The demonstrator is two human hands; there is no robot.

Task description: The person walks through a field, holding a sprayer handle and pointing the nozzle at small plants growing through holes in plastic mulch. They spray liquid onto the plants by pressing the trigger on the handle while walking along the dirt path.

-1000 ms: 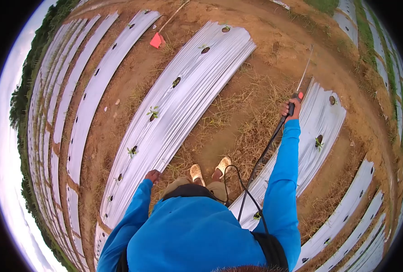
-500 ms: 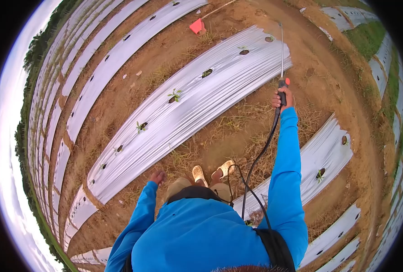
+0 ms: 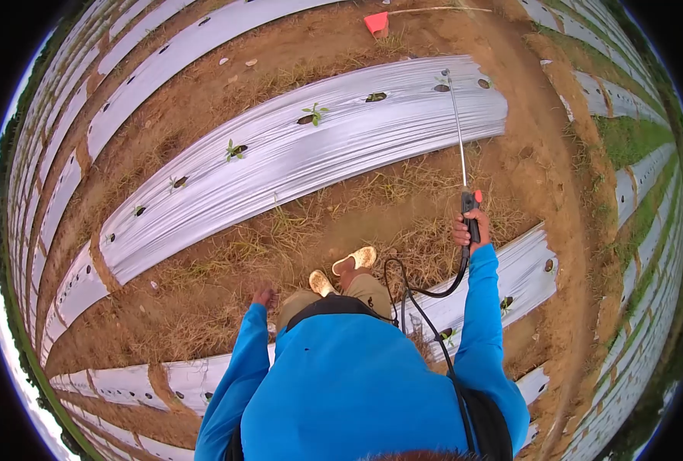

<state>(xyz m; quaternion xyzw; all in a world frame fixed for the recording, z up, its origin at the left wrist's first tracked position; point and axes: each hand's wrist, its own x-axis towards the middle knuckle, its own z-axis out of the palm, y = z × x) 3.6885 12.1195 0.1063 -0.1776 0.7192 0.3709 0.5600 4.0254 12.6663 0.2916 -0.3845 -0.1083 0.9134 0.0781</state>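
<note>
My right hand (image 3: 472,230) is wrapped round the black handle of a sprayer wand (image 3: 456,131) that has a red part on top. The wand's thin metal tube points away from me, and its tip appears over a planting hole (image 3: 442,88) near the right end of the silver plastic mulch (image 3: 295,165). From the handle a black hose (image 3: 441,294) loops back towards my waist. My left hand (image 3: 264,295) hangs by my left hip with its fingers loosely apart, apparently holding nothing. Small green seedlings (image 3: 314,114) grow from several holes along the bed.
A red flag-like piece (image 3: 377,24) on a long stick lies on the soil beyond the bed. Dry grass (image 3: 226,257) covers the furrow round my feet. More mulched beds (image 3: 525,269) lie to the right and behind, and a dirt path (image 3: 545,146) runs along the bed ends.
My view has turned, and the wand now angles to the left, its tip over the mulch instead of past the bed's end. My right hand keeps its hold; my left stays low.
</note>
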